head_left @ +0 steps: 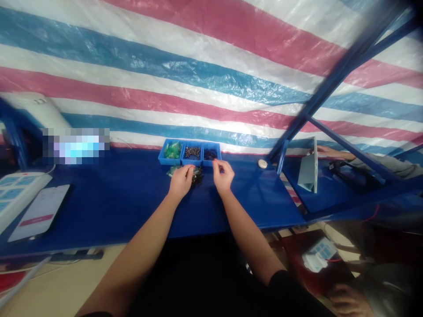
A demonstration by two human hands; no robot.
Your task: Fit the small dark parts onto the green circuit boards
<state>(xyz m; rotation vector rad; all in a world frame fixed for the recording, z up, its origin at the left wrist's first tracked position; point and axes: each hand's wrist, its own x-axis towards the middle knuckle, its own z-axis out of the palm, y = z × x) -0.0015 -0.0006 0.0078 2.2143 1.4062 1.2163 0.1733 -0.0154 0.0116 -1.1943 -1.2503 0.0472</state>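
Both hands are over the blue table [132, 198], in front of three joined blue bins. My left hand [181, 181] is closed, thumb against the fingers, over a small mixed pile of green and dark pieces [197, 177]. My right hand [223, 174] is pinched at the front of the right bin; anything between its fingertips is too small to make out. Green pieces lie in the left bin [166, 160], small metallic brown parts in the middle bin [192, 162], and dark pieces in the right bin [216, 145].
A small round whitish object [262, 164] lies to the right. On the left are a phone [41, 213], a white power strip [20, 189] and a blurred-out bright screen [77, 147]. Beyond the blue frame post [317, 101], another person's arm [337, 152] reaches behind a tablet [309, 169].
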